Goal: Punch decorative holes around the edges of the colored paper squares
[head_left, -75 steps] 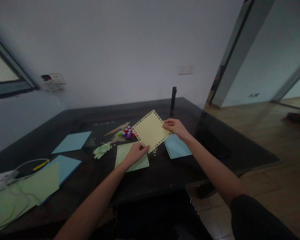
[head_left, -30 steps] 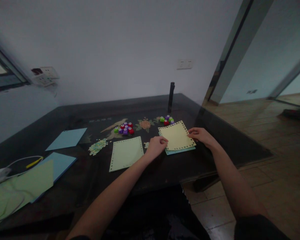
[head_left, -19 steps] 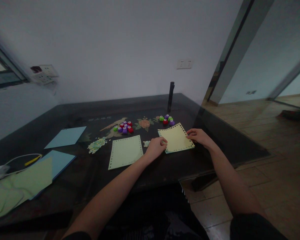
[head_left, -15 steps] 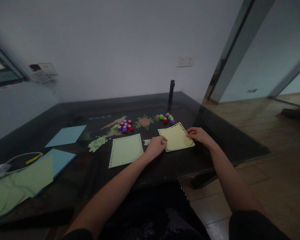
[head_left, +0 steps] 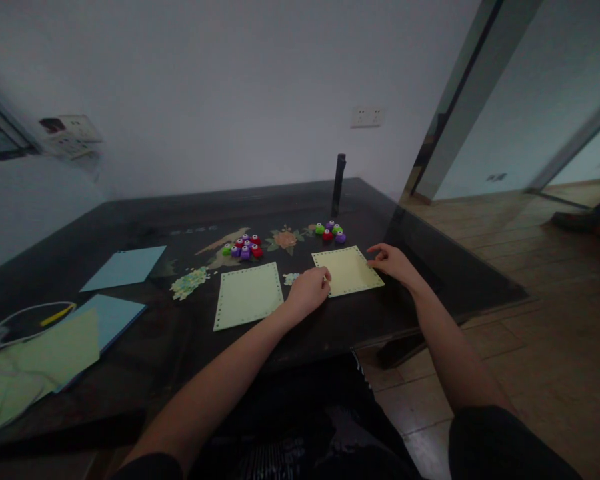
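A pale yellow square sheet of paper with holes punched along its edges [head_left: 351, 270] lies flat on the dark table. My left hand [head_left: 309, 291] is at its left edge, fingers curled together over the margin. At the opposite edge is my right hand [head_left: 391, 262], with thumb and forefinger apart and the thumb tip at the paper. A pale green punched sheet [head_left: 249, 297] lies left of my left hand. Between the two sheets, partly behind that hand, is a small heap of paper bits [head_left: 291, 278].
Red, purple and green hole punches stand in a left group [head_left: 245, 247] and a right group [head_left: 331, 232]. A larger paper-bit pile [head_left: 190, 283], blue sheets [head_left: 125, 268] and green sheets with a cable [head_left: 75, 340] lie leftward. A black post [head_left: 339, 183] rises at the back.
The yellow sheet, raised and bowed before with a bluish layer showing beneath its front edge, now lies flat. My right thumb and forefinger have spread apart. The view has shifted slightly.
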Demonstrator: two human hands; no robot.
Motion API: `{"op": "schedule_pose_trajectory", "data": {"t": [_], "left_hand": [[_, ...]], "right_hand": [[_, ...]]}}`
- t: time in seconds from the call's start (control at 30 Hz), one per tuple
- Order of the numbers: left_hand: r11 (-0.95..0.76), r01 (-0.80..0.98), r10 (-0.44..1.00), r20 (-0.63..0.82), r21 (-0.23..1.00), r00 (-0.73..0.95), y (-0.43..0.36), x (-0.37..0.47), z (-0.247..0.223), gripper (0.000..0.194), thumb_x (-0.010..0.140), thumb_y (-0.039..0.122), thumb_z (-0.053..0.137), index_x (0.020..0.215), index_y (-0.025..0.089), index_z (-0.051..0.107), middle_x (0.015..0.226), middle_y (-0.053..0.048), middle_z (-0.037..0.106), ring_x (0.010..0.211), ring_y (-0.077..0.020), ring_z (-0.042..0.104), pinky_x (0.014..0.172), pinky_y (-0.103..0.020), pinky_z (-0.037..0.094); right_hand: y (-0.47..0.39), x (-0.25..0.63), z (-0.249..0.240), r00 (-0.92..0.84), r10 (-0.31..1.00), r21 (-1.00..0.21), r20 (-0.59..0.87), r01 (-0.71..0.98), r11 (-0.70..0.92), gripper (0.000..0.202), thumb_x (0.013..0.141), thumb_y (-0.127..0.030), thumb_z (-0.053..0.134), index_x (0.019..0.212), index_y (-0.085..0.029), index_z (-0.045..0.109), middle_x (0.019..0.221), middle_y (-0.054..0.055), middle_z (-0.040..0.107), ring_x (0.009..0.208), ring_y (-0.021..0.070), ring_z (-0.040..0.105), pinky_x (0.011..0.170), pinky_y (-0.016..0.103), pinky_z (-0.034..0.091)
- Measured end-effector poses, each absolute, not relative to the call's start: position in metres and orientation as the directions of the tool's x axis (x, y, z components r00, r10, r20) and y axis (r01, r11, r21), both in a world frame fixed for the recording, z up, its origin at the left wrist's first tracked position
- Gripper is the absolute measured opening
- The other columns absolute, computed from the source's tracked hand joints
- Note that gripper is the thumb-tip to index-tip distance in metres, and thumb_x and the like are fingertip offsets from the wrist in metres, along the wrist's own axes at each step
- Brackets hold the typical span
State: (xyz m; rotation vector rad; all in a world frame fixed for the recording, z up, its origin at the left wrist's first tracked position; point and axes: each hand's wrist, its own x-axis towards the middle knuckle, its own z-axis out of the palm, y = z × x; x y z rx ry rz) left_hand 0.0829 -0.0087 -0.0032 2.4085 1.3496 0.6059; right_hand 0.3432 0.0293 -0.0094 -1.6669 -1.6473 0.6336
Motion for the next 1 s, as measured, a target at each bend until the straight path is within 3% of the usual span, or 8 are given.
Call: {"op": "schedule_pose_trajectory", "data": {"t": [0.13, 0.3, 0.6, 1.0], "left_hand": [[-0.595, 0.699, 0.803, 0.324, 0.397, 0.499, -0.018, 0.085, 0.0, 0.029, 0.079, 0.025, 0.053, 0.107, 0.019, 0.057, 0.115, -0.01, 0.055, 0.109, -0.0247, 0.051, 0.095, -0.037, 0.04], [-0.567, 0.726, 0.82, 0.182, 0.388, 0.543, -0.026, 0.088, -0.007, 0.061, 0.076, 0.039, 0.06, 0.131, 0.021, 0.042, 0.141, -0.015, 0.035, 0.129, -0.0351, 0.034, 0.105, -0.048, 0.03], [-0.591, 0.751, 0.804, 0.14, 0.295, 0.578, -0.024, 0.087, -0.012, 0.043, 0.083, 0.038, 0.05, 0.122, 0.019, 0.052, 0.139, -0.013, 0.043, 0.13, -0.0296, 0.037, 0.109, -0.043, 0.028], [-0.602, 0.739, 0.796, 0.162, 0.302, 0.583, -0.022, 0.087, -0.008, 0.04, 0.083, 0.032, 0.049, 0.12, 0.015, 0.053, 0.133, -0.013, 0.048, 0.127, -0.0262, 0.041, 0.109, -0.038, 0.03]], "right_hand": [[0.031, 0.34, -0.009, 0.047, 0.97, -0.694, 0.238, 0.707, 0.135, 0.027, 0.068, -0.025, 0.065, 0.093, -0.016, 0.064, 0.076, 0.003, 0.064, 0.058, 0.0129, 0.053, 0.057, 0.027, 0.043], [0.03, 0.337, -0.011, -0.012, 0.964, -0.572, 0.265, 0.803, 0.168, 0.032, 0.069, -0.021, 0.065, 0.101, -0.017, 0.064, 0.099, 0.008, 0.067, 0.079, 0.0185, 0.06, 0.073, 0.032, 0.045], [0.031, 0.336, -0.013, -0.078, 0.976, -0.486, 0.202, 0.857, 0.169, 0.038, 0.07, -0.02, 0.066, 0.108, -0.016, 0.063, 0.103, 0.009, 0.067, 0.089, 0.0217, 0.06, 0.08, 0.034, 0.045], [0.031, 0.338, -0.016, -0.101, 0.97, -0.461, 0.222, 0.865, 0.196, 0.037, 0.07, -0.024, 0.066, 0.106, -0.018, 0.065, 0.1, 0.008, 0.066, 0.087, 0.0205, 0.059, 0.077, 0.032, 0.045]]}}
